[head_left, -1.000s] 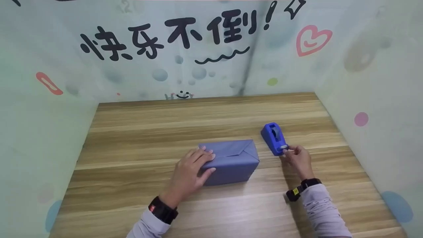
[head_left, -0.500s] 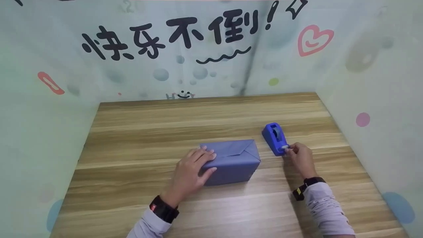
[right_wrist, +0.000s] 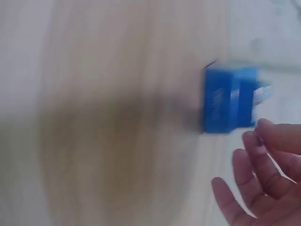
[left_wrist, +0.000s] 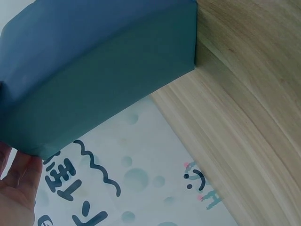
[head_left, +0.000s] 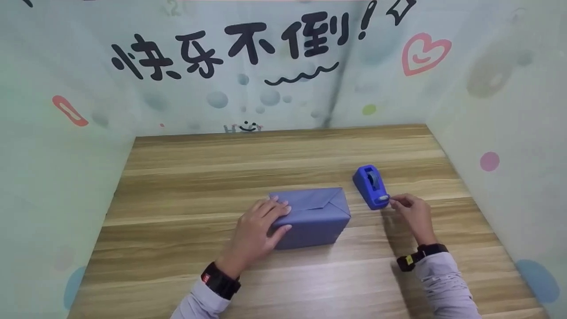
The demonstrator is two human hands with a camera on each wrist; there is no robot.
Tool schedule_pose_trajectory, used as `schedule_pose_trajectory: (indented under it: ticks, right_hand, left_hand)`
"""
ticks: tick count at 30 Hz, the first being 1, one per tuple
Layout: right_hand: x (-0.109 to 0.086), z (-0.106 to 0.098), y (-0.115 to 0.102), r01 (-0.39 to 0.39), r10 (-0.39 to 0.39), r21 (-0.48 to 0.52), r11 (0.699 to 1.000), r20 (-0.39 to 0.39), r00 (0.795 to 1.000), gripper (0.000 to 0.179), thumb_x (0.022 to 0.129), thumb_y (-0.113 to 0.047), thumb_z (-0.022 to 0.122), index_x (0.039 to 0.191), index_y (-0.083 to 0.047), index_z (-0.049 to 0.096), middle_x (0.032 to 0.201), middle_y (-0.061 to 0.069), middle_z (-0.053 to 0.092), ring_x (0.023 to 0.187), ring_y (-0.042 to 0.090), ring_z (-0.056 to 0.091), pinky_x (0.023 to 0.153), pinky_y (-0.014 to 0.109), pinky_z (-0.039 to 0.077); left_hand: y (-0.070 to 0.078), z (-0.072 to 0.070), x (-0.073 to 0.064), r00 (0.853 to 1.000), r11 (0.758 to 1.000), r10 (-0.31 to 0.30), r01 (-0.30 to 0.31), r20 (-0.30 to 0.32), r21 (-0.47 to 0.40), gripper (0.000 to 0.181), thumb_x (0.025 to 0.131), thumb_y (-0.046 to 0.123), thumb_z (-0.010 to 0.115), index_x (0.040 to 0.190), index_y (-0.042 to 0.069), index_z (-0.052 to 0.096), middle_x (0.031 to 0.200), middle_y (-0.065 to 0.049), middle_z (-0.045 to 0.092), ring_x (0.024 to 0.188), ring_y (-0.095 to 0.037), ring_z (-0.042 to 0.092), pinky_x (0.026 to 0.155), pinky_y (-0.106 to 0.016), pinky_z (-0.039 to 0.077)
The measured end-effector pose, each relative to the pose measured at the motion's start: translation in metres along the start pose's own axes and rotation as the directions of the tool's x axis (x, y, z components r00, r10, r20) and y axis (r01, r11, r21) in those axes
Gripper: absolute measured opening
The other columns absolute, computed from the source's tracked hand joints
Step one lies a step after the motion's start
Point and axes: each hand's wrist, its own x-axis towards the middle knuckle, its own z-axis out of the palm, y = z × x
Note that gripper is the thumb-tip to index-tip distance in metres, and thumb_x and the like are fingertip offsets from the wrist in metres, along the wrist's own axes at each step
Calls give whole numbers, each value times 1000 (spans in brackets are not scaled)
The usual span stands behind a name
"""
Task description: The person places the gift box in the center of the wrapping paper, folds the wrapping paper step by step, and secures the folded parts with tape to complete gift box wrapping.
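Observation:
A box wrapped in blue-grey paper [head_left: 310,228] stands on the wooden table, its folded paper flap on top. My left hand [head_left: 257,230] holds its left end, fingers over the top and thumb against the front side. In the left wrist view the wrapped box [left_wrist: 108,80] fills the upper left. Right of it stands a blue tape dispenser [head_left: 370,188] with a roll of clear tape inside. At the dispenser's cutter end, my right hand [head_left: 414,215] pinches the tape end between thumb and index finger. The right wrist view shows the other fingers spread below the pinch.
The wood-grain table [head_left: 186,186] has printed walls at its back, left and right sides. The dispenser stands a short way from the box's right end. Each wrist wears a black strap, such as the wrist strap [head_left: 221,281] on the left.
My right hand has moved slightly to the right, away from the dispenser's cutter end. The left hand and the wrapped box stay in place.

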Motion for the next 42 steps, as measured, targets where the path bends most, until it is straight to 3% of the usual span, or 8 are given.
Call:
schedule_pose_trajectory:
  ticks: [7,11,16,21,23,31,38,42]
  right_hand:
    - [-14,-11,-46,-69,32,238,969,156,987,39,85,-33,67,108,-1,67,90,-11,71,86,0,61,79,17,46]
    - [-28,-18,-80,-58,-54,397,916,265,963,40,88,-30,63,116,-1,64,100,-4,72,98,7,63,89,21,44]
    - [-48,-20,-121,-38,-214,533,845,403,890,37,92,-22,57,122,-1,59,107,10,69,106,20,64,98,26,41]
    - [-56,-14,-153,5,-364,586,810,498,787,36,94,-16,54,122,6,56,108,12,69,101,25,66,94,31,48]
    - [-57,-10,-162,25,-395,586,810,514,762,36,93,-15,55,122,7,56,110,12,68,102,25,65,92,32,50]
    - [-52,14,-184,76,-375,508,858,518,769,31,87,-22,64,114,-7,67,120,4,65,117,15,56,94,24,46]
    - [-49,30,-194,89,-396,505,858,542,741,24,85,-17,67,99,1,71,103,5,62,99,16,56,80,24,47]
    - [-50,35,-196,138,-390,456,879,523,757,18,84,-13,67,93,2,72,99,5,60,95,13,55,79,22,47]
  left_hand:
    - [1,-2,0,1000,1000,-14,14,23,4,31,84,31,67,109,14,66,115,-2,65,114,-24,57,99,-38,44]
    - [2,-2,1,999,1000,-16,16,29,5,30,85,32,66,109,14,65,115,-2,65,114,-23,57,100,-37,44]
    - [2,-1,1,1000,1000,-12,11,25,8,30,84,31,67,108,15,65,115,-2,65,114,-24,57,100,-38,44]
    - [3,-2,1,999,999,8,-9,40,36,29,85,31,66,108,14,64,114,-2,65,114,-24,56,100,-38,44]
    - [4,-4,2,998,998,9,-13,57,56,30,86,31,64,110,13,63,115,-3,64,114,-24,56,100,-37,44]
    - [7,-9,3,991,995,-15,2,132,97,40,90,33,59,128,20,56,119,-7,60,112,-26,55,96,-41,47]
    - [9,-10,5,987,990,18,-40,159,136,43,90,39,57,127,18,56,116,-5,58,109,-25,54,89,-38,51]
    - [12,-9,6,988,980,17,-47,153,191,36,91,34,58,123,18,59,112,-3,57,107,-23,54,88,-34,51]
